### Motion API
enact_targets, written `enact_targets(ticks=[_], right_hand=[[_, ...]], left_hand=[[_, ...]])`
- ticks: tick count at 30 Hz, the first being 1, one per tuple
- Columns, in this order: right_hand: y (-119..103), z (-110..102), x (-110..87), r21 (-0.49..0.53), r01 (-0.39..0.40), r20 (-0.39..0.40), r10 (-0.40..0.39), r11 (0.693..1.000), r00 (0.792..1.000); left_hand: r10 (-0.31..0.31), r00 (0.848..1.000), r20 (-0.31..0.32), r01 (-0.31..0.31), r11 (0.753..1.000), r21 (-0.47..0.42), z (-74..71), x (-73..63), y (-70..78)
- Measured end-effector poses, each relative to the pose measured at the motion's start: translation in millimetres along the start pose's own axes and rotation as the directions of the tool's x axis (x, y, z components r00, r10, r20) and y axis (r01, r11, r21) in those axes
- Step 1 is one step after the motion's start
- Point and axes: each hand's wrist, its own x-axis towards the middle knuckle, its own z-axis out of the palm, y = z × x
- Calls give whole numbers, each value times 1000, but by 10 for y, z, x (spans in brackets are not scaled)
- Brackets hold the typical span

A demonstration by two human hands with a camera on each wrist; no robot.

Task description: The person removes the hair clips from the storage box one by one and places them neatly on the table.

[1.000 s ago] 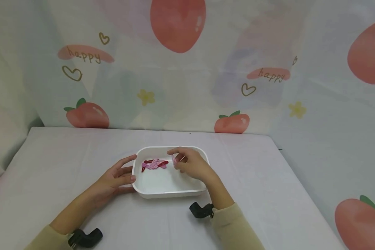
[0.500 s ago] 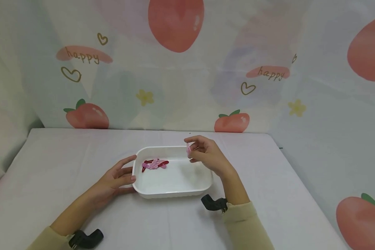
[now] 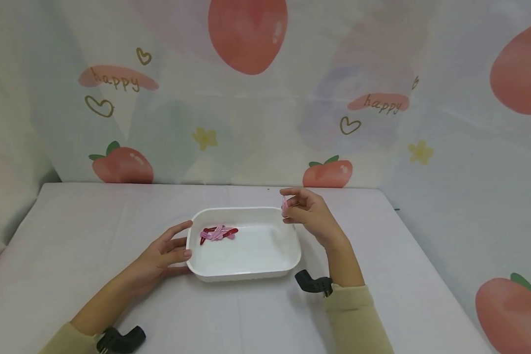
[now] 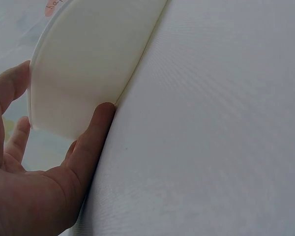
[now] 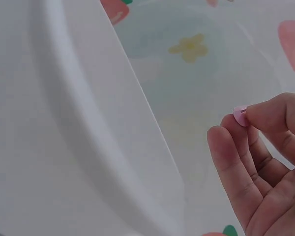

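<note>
In the head view, a white tray (image 3: 253,253) holds a small pile of pink hair clips (image 3: 217,233) with red hair clips (image 3: 231,232) among them, toward its left side. My left hand (image 3: 161,255) rests against the tray's left end with fingers spread, fingertips touching its rim and outer wall (image 4: 64,88). Above the tray's far right corner, my right hand (image 3: 313,214) pinches one pink hair clip (image 3: 285,204) between thumb and fingers. Only one rounded end of that held clip (image 5: 240,116) shows in the right wrist view.
The tray stands on a table with a white cloth (image 3: 230,319). A patterned curtain (image 3: 265,123) rises behind the table's far edge. Black wrist cameras sit below each hand, the left one (image 3: 121,339) low over the cloth and the right one (image 3: 313,282) beside the tray.
My right hand has risen out of the tray and moved right and away, carrying the pink hair clip. My left hand stays against the tray.
</note>
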Motion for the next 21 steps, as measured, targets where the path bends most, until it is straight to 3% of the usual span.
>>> enact_targets(ticks=[8,21], right_hand=[[97,-227,-68,35,-9,-89,12,999,996],[270,-398,7,34,-101,-148,105,994,983]], left_hand=[[-3,1000,9,3,1000,-3,25,0,0],[9,1000,-9,-9,1000,15,10,-16,-4]])
